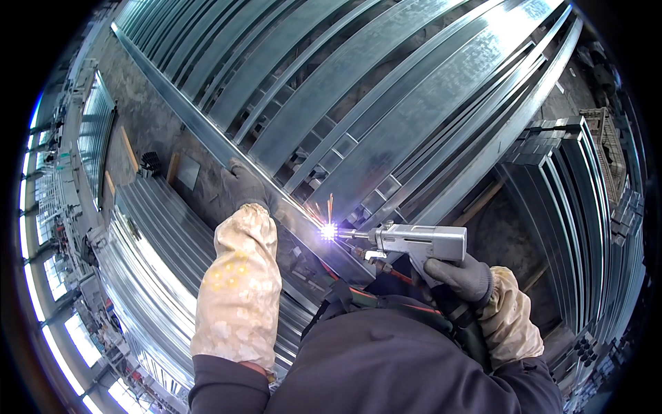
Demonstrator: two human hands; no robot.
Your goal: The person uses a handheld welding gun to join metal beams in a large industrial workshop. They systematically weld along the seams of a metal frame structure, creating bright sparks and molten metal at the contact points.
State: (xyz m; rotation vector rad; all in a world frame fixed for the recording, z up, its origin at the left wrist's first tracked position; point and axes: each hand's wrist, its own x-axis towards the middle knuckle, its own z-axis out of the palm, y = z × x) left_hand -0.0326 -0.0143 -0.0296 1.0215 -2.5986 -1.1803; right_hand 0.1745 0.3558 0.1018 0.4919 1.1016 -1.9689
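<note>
My right hand (pixel 460 277), in a dark grey glove, is closed round the grip of a silver handheld welding gun (pixel 422 241), its nozzle pointing left. At the nozzle tip a bright violet-white weld spot (pixel 328 231) throws orange sparks upward, on the long steel beam (pixel 200 129) that runs diagonally along the ends of the metal strips. My left hand (pixel 247 186), gloved too, grips that beam up and left of the weld spot, its fingers bent over the edge and partly hidden. Wide steel slats (pixel 303 103) meet the beam from the far side.
Stacked steel profiles (pixel 148 276) lie on the left, beside my left sleeve. More bundled profiles (pixel 565 228) stand on the right, with a brown crate (pixel 601 141) behind them. A dark cable (pixel 470 331) runs down from the gun beside my body. Wooden battens (pixel 129 148) lie at far left.
</note>
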